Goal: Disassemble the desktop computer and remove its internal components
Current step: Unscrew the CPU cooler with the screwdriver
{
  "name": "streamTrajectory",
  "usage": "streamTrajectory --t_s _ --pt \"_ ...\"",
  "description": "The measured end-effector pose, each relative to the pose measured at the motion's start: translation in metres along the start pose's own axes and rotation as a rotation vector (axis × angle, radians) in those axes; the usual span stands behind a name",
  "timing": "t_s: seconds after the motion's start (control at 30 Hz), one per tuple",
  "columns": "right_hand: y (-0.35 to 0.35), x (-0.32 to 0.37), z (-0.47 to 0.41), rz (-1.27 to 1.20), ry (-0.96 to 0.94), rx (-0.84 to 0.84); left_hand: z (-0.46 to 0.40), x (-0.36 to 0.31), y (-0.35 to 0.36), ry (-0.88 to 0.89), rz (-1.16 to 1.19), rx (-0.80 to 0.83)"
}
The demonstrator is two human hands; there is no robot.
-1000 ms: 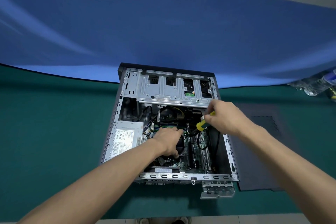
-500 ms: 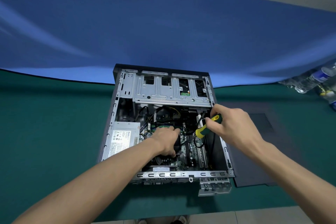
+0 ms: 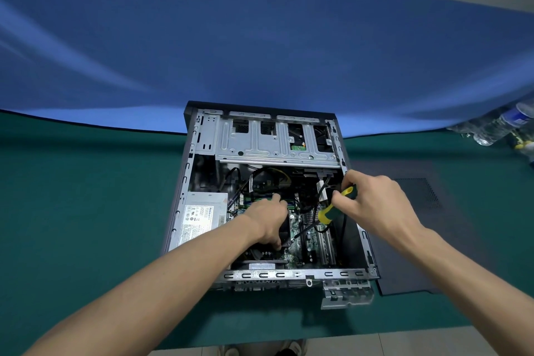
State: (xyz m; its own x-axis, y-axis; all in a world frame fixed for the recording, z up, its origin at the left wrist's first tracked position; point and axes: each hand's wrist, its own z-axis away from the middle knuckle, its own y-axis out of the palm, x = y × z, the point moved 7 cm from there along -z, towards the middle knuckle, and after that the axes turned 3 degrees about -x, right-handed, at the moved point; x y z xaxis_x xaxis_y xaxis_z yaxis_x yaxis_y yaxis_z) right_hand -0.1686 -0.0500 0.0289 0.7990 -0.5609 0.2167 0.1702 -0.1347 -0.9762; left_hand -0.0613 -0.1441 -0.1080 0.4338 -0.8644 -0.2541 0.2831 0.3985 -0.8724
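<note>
Green felt covers the table (image 3: 72, 211), with a blue fabric backdrop (image 3: 260, 52) hanging behind it. Desktop computer case (image 3: 185, 182) lies on its side at table centre, open side up, side panel off. Removed dark side panel (image 3: 427, 240) lies flat on the felt just right of the case, touching or nearly touching its edge. Clear plastic bottles (image 3: 502, 124) sit at the far right table edge, well apart from the case.

Inside the case: silver drive cage (image 3: 260, 144) across the far end; grey power supply (image 3: 199, 217) with a white label against the left wall; green motherboard (image 3: 300, 225) on the floor of the case, crossed by black cables (image 3: 248, 179).

Left hand (image 3: 268, 220) reaches into the middle of the case, fingers curled down around a dark block-shaped part, apparently the CPU cooler (image 3: 284, 233), mostly hidden under the hand. Right hand (image 3: 372, 199) grips the green-and-yellow handle of a screwdriver (image 3: 332, 211), fingers wrapped round its upper end. Black shaft slants down and left to the motherboard beside the cooler; the tip is too small to see what it meets.

Loose cables pass close by the screwdriver shaft. Metal slot bracket (image 3: 346, 293) projects from the near right corner of the case.
</note>
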Motion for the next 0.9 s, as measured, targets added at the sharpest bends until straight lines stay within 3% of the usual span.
streamTrajectory --t_s 0.9 --pt "0.007 0.027 -0.010 0.115 0.019 0.030 -0.005 -0.001 0.006 -0.024 -0.003 0.014"
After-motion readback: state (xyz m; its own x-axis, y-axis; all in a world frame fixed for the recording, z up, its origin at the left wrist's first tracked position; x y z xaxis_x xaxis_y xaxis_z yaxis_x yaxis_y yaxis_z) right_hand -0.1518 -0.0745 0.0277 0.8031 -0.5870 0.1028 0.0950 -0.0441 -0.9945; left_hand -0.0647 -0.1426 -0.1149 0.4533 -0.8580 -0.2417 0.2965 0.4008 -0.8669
